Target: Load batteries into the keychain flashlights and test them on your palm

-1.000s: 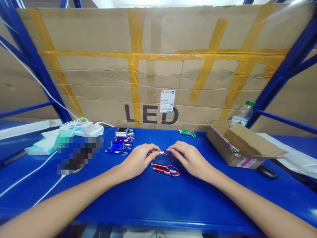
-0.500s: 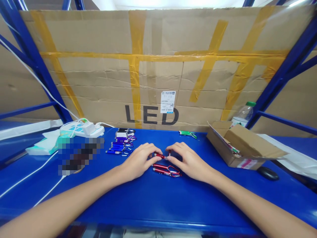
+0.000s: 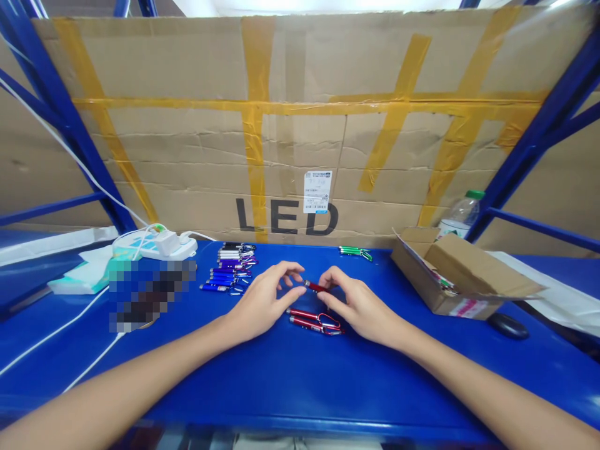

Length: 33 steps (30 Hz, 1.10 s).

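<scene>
My right hand [image 3: 359, 303] pinches a small red keychain flashlight [image 3: 315, 287] just above the blue table [image 3: 300, 375], its silver tip pointing left. My left hand [image 3: 265, 300] hovers beside that tip with fingers curled and apart, holding nothing. Two more red flashlights [image 3: 312, 320] with carabiner clips lie on the table between my hands. A row of blue, purple and black flashlights [image 3: 229, 267] lies to the left. A pair of green flashlights [image 3: 355, 252] rests near the cardboard wall.
An open cardboard box [image 3: 462, 275] stands at the right with a plastic bottle [image 3: 459, 215] behind it and a black mouse [image 3: 506, 326] in front. A white power strip [image 3: 157, 244] with cables sits at the left. A taped cardboard wall [image 3: 300, 125] backs the table.
My left hand let go of the red flashlight and opened. My right hand now holds the flashlight alone, lifted slightly and turned.
</scene>
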Available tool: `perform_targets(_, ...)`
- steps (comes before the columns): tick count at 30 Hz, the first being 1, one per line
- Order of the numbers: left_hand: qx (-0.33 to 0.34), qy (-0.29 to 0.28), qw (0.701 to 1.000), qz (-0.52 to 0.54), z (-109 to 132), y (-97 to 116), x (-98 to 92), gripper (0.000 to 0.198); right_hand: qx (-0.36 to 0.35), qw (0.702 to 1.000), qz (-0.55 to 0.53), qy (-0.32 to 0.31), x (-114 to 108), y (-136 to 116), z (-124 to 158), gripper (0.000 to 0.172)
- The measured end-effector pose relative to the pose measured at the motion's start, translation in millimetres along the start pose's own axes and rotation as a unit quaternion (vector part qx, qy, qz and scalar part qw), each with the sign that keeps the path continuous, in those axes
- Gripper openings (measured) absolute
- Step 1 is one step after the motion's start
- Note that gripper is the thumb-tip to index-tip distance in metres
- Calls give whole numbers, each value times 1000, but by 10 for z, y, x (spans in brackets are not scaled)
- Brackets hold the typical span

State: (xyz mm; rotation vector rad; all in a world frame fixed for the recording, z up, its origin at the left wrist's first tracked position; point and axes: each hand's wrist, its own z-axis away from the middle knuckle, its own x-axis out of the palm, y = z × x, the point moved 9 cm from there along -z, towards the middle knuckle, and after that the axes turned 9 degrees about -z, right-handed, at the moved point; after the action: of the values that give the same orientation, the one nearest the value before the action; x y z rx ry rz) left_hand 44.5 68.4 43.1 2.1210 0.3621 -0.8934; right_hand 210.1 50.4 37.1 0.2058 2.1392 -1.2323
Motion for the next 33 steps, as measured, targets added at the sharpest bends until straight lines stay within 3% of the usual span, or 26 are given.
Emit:
perform_targets(6,-90,41,991,86,-50,-241,-38,36,61,998,9,15,-54,143,4,22)
perform_targets(13,-178,51,944,272,-75,-474,60,60,142,987,74,14,-77,287,19,27)
perform_targets(19,-235,38,900,365,-52,-467,113,65,118,989,85,12,-74,241,8,26)
perform_targets(26,-257,25,859,443,-64,-440,79,68,101,988,111,-26,6,119,34,18)
perform_targets(33,-256,21,841,477,-56,-471,104,77,37,991,109,-61,81,-56,39,26)
